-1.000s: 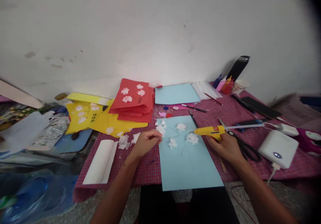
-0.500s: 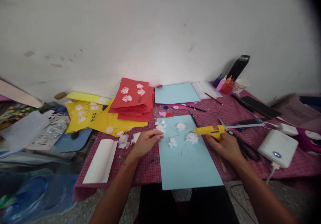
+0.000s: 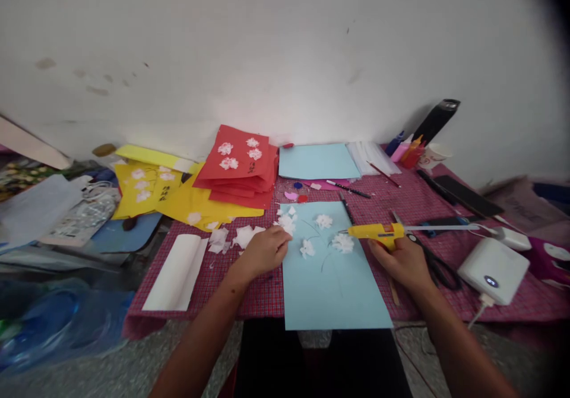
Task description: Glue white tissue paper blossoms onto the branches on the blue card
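My right hand (image 3: 403,261) is closed around a yellow glue gun (image 3: 376,232), with a long glue stick (image 3: 439,227) sticking out of its back. The gun's tip points left over a white paper flower (image 3: 342,243) on the light blue sheet (image 3: 333,297). Two more white flowers lie on that sheet, an upper one (image 3: 323,221) and a left one (image 3: 307,248), among thin pencil lines. At the sheet's left edge, my left hand (image 3: 267,249) has its fingers pinched together; what they hold, if anything, is hidden. Just beyond those fingers is a heap of white paper bits (image 3: 286,222).
Red cards (image 3: 240,166) with flowers and yellow sheets (image 3: 142,190) lie back left. A folded white paper (image 3: 176,273) is at front left. On the right are scissors (image 3: 439,267), a white power bank (image 3: 494,270), paint bottles (image 3: 412,151) and a black flask (image 3: 439,122).
My left hand has turned so its back faces up more, with the fingers curled closer. My right hand keeps the glue gun nearly in place. The whole view has shifted slightly.
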The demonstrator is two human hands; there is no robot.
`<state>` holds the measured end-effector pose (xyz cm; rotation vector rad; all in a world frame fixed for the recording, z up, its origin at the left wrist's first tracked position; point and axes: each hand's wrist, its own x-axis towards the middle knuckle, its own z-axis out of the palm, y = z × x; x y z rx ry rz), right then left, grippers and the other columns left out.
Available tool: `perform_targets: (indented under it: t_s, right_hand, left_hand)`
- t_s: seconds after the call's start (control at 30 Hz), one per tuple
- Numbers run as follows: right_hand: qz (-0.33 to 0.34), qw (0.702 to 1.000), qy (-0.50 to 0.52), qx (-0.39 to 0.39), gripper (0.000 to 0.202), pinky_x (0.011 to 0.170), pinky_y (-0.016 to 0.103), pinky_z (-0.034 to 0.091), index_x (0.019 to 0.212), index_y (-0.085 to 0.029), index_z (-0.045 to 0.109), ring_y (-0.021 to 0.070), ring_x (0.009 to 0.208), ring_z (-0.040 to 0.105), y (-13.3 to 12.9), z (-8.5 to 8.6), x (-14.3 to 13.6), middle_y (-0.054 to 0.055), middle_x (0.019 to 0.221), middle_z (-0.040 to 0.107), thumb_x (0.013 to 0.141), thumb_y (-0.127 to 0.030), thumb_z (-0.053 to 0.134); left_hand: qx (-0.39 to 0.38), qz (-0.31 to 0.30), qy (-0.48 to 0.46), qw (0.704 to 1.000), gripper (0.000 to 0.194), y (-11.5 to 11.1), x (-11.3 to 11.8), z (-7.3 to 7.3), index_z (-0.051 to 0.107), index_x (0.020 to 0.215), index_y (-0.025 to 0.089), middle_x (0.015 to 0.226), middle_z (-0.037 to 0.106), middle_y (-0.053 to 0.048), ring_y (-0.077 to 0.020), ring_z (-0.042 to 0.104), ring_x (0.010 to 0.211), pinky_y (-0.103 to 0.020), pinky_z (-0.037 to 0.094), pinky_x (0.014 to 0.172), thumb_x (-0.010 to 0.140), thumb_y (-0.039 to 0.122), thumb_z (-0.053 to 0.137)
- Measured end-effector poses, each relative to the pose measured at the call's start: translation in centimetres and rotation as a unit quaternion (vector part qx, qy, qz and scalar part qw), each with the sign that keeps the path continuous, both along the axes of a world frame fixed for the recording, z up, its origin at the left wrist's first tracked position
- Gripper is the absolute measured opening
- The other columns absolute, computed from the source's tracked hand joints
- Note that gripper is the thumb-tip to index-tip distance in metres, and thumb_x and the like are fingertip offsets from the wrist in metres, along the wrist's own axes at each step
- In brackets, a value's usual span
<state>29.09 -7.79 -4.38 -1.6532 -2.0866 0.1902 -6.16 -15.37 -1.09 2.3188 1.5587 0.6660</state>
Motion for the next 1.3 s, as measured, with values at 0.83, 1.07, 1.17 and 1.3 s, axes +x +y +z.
perform_targets:
  t_s: [0.83,1.07,1.17,1.3]
  right_hand:
    - [-0.011,1.0,0.015,-0.02,0.038,0.055,0.031,0.041,0.068,-0.018,0.064,0.0231,0.06,0.064,0.0,-0.3,0.2,0.007,0.066,0.069,0.081,-0.054,0.057]
    - [-0.012,1.0,0.009,-0.015,0.037,0.052,0.03,0.04,0.071,-0.018,0.066,0.0224,0.056,0.062,-0.1,0.0,0.0,0.006,0.059,0.065,0.082,-0.052,0.057]
    - [-0.02,1.0,-0.005,-0.005,0.037,0.05,0.03,0.038,0.071,-0.018,0.066,0.0224,0.054,0.061,-0.1,0.0,0.0,0.005,0.055,0.063,0.081,-0.052,0.058]
    - [-0.012,1.0,0.002,-0.009,0.038,0.051,0.03,0.039,0.071,-0.017,0.066,0.022,0.056,0.061,-0.1,0.0,0.0,0.006,0.059,0.065,0.082,-0.053,0.057]
  left_hand:
    - [-0.057,0.003,-0.003,0.998,0.032,-0.3,-0.6,-0.2,0.06,0.119,0.018,0.116,0.062,-0.009,-0.0222,0.057,0.109,-0.037,0.045,0.097,0.089,0.018,0.048]
    - [-0.054,0.026,0.052,0.997,0.021,-0.3,-0.3,0.0,0.061,0.102,0.02,0.101,0.06,-0.007,-0.022,0.058,0.097,-0.035,0.046,0.088,0.086,0.018,0.048]
    - [-0.052,0.028,0.062,0.996,0.02,-0.2,0.0,-0.1,0.061,0.101,0.02,0.099,0.06,-0.007,-0.0216,0.058,0.095,-0.033,0.047,0.086,0.085,0.017,0.047]
    - [-0.049,0.039,0.072,0.995,0.018,-0.1,0.3,-0.1,0.061,0.097,0.02,0.096,0.06,-0.006,-0.0213,0.058,0.093,-0.033,0.047,0.082,0.086,0.019,0.047]
